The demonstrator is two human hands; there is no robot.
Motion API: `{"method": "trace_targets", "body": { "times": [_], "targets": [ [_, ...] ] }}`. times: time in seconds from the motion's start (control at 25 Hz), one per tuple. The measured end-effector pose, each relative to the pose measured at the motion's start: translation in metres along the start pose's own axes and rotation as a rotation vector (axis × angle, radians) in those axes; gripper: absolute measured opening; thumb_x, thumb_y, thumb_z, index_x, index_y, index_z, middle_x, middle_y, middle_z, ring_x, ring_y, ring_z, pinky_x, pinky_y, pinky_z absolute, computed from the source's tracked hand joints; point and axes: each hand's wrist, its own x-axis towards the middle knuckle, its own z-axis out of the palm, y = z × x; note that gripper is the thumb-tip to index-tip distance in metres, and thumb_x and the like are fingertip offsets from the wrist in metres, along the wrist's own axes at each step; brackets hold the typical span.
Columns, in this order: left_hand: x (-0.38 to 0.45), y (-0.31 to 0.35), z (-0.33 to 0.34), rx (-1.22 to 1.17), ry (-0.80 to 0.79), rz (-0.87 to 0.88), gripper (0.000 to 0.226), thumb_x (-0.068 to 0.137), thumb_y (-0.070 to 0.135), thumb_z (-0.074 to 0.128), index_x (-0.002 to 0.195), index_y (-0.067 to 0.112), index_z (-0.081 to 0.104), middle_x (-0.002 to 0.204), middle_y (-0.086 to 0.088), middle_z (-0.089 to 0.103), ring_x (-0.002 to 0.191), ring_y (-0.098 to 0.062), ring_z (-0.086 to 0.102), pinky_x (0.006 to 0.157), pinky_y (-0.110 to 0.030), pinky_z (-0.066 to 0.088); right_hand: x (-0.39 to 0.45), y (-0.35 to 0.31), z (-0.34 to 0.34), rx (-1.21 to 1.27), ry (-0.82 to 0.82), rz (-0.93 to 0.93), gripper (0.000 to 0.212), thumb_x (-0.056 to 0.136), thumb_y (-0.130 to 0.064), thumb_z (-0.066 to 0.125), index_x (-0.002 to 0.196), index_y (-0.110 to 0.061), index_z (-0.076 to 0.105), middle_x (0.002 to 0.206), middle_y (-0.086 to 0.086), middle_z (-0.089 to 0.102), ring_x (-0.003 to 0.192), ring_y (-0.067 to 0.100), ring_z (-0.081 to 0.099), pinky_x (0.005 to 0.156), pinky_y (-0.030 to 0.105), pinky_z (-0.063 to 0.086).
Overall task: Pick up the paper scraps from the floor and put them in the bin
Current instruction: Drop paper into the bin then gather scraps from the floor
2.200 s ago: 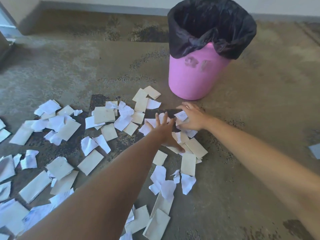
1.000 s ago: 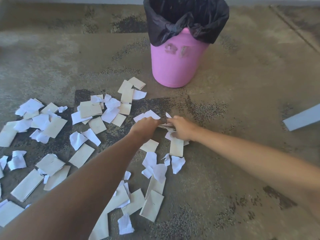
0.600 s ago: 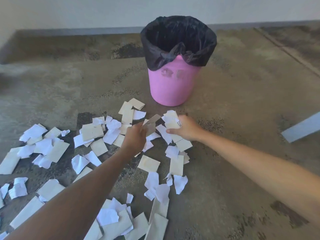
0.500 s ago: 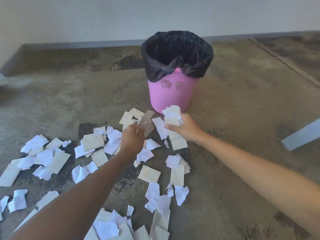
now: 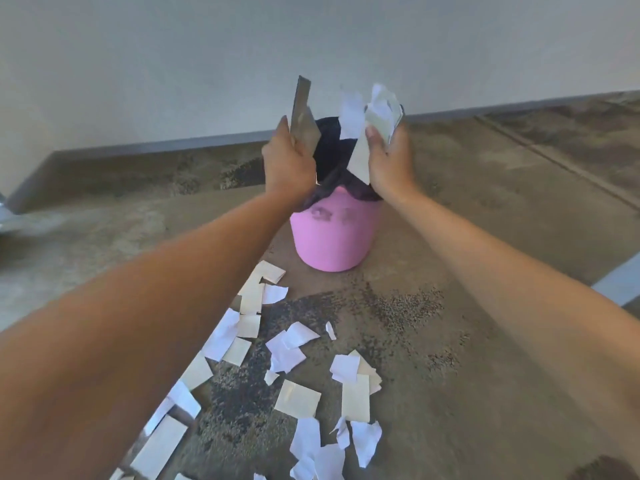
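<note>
The pink bin [image 5: 332, 240] with a black liner stands on the floor ahead, its mouth partly hidden behind both hands. My left hand [image 5: 287, 164] grips a few beige paper scraps [image 5: 303, 112] that stick upward, held over the bin's left rim. My right hand [image 5: 389, 161] grips a bunch of white and beige scraps [image 5: 372, 116] above the bin's right rim. Several loose scraps [image 5: 298, 344] lie on the floor in front of the bin and beneath my left arm.
A grey wall with a dark skirting [image 5: 156, 147] runs behind the bin. A pale flat strip [image 5: 620, 285] lies on the floor at the right edge. The mottled concrete floor [image 5: 485, 237] stretches to the right of the bin.
Both hands have lifted their scraps from the floor up to above the bin's mouth. The view has tilted upward toward the wall.
</note>
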Motion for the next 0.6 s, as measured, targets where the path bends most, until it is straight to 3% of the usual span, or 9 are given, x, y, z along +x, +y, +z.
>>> {"method": "trace_targets", "body": {
  "times": [0.04,0.08,0.2,0.24,0.32,0.44,0.6],
  "targets": [
    [0.009,0.004,0.006,0.038,-0.025,0.004,0.032,0.099,0.008,0.04,0.129,0.001,0.048,0.116,-0.016,0.062,0.104,-0.031,0.062,0.08,-0.033,0.05,0.009,0.0,0.003,-0.038,0.009,-0.01,0.04,0.098,-0.008,0.046,0.138,-0.003,0.041,0.126,-0.003,0.052,0.12,0.012,0.048,0.097,0.004,0.035],
    [0.016,0.007,0.011,0.071,-0.049,0.006,0.03,0.099,0.007,0.04,0.127,0.002,0.049,0.118,-0.014,0.061,0.108,-0.031,0.06,0.078,-0.03,0.046,0.016,0.001,0.007,-0.069,0.009,-0.015,0.037,0.098,-0.005,0.044,0.135,-0.003,0.041,0.121,-0.003,0.049,0.115,0.011,0.047,0.089,0.001,0.034],
    [0.032,0.011,0.024,0.087,-0.148,-0.061,0.04,0.096,0.01,0.05,0.135,0.007,0.043,0.127,-0.012,0.059,0.113,-0.026,0.057,0.079,-0.023,0.041,0.029,0.012,0.018,-0.18,-0.082,0.001,0.036,0.094,0.002,0.045,0.13,-0.003,0.043,0.117,0.009,0.052,0.103,0.019,0.053,0.08,0.02,0.042],
    [0.034,0.012,0.027,0.067,-0.213,-0.107,0.053,0.094,0.01,0.055,0.143,0.008,0.035,0.132,-0.012,0.056,0.115,-0.024,0.055,0.081,-0.022,0.042,0.031,0.016,0.019,-0.216,-0.145,0.017,0.038,0.093,0.003,0.049,0.13,-0.004,0.044,0.12,0.014,0.052,0.105,0.022,0.054,0.082,0.027,0.045],
    [0.037,0.01,0.029,0.032,-0.317,-0.186,0.072,0.09,0.009,0.062,0.149,0.008,0.022,0.135,-0.012,0.052,0.12,-0.027,0.054,0.087,-0.027,0.046,0.032,0.023,0.02,-0.294,-0.251,0.06,0.047,0.089,0.001,0.06,0.132,-0.008,0.045,0.131,0.014,0.049,0.119,0.024,0.051,0.099,0.033,0.044],
    [0.032,-0.002,0.021,-0.067,-0.335,-0.219,0.069,0.086,0.004,0.066,0.146,0.01,0.032,0.136,-0.01,0.053,0.121,-0.028,0.055,0.09,-0.033,0.054,0.025,0.024,0.018,-0.364,-0.342,0.069,0.052,0.086,-0.003,0.069,0.133,-0.013,0.049,0.138,0.009,0.048,0.128,0.021,0.048,0.11,0.03,0.04],
    [0.013,-0.018,0.005,-0.124,-0.266,-0.195,0.059,0.084,0.004,0.069,0.138,0.012,0.048,0.135,-0.007,0.055,0.123,-0.022,0.053,0.103,-0.03,0.047,0.009,0.003,0.017,-0.433,-0.379,-0.043,0.046,0.088,0.0,0.062,0.13,-0.015,0.051,0.137,0.007,0.047,0.126,0.019,0.048,0.107,0.022,0.037]
  ]
}}
